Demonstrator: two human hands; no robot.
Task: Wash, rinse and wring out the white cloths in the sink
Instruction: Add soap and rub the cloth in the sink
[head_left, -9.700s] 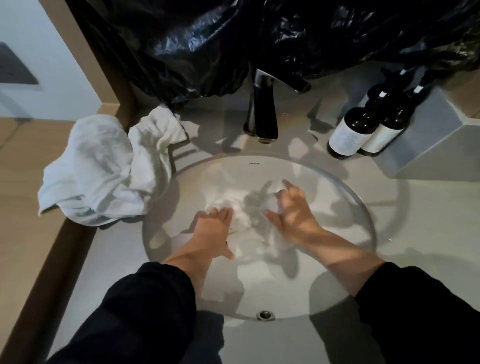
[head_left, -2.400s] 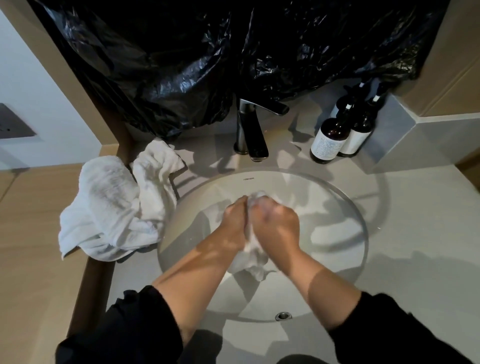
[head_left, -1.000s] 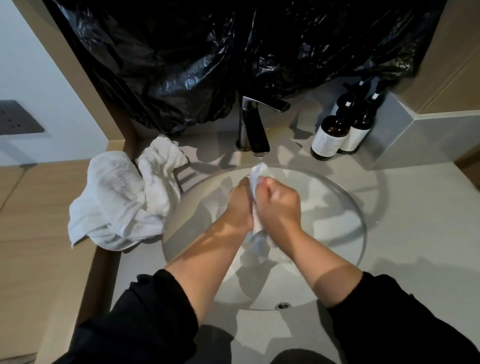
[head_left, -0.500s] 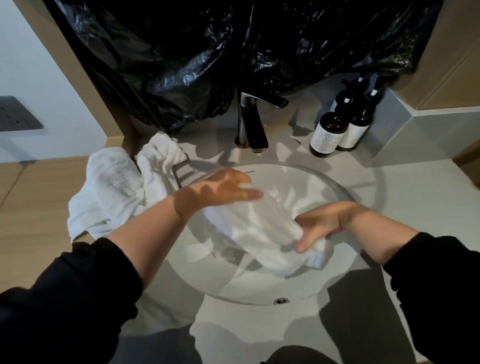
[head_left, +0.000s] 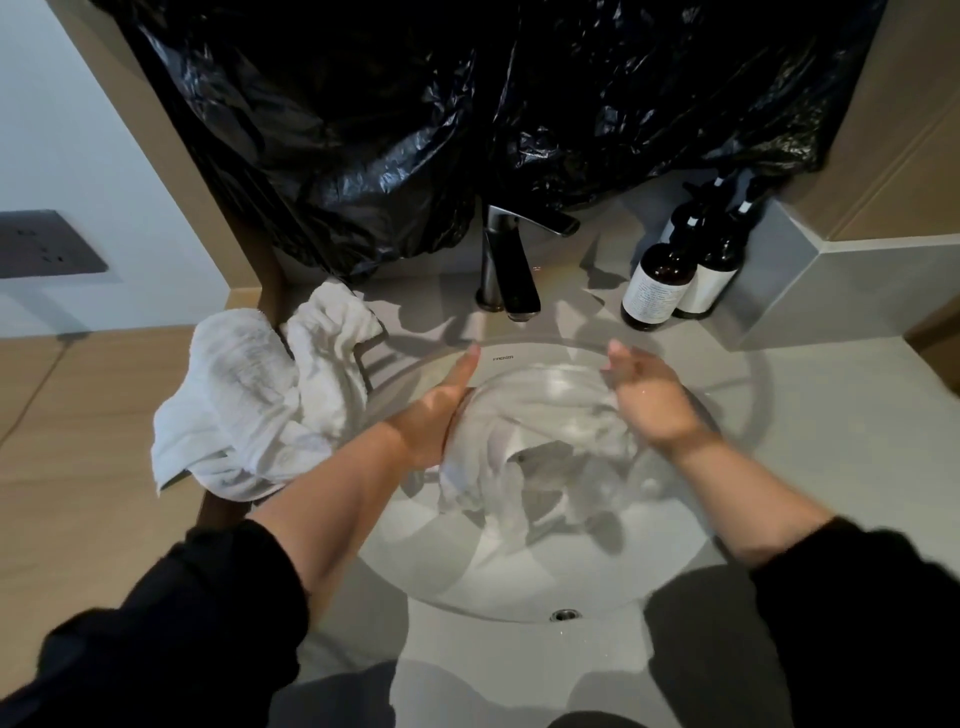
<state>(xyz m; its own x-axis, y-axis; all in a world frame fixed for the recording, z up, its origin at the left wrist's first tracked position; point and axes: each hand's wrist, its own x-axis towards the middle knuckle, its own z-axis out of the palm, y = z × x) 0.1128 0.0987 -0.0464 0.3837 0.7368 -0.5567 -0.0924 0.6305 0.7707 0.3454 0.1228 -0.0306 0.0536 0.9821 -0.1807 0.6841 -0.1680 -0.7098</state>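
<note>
A wet, crumpled white cloth (head_left: 524, 441) is held stretched over the round white sink basin (head_left: 519, 582) between the left hand (head_left: 436, 415) and the right hand (head_left: 649, 405), seemingly opened out for rinsing. Its edges are hidden under the palms and blurred, so whether it is grasped or merely supported cannot be told.

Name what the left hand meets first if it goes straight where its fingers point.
Likely the sink's back rim, just ahead of the left hand; passing above it, the faucet. Depth unclear.
</note>
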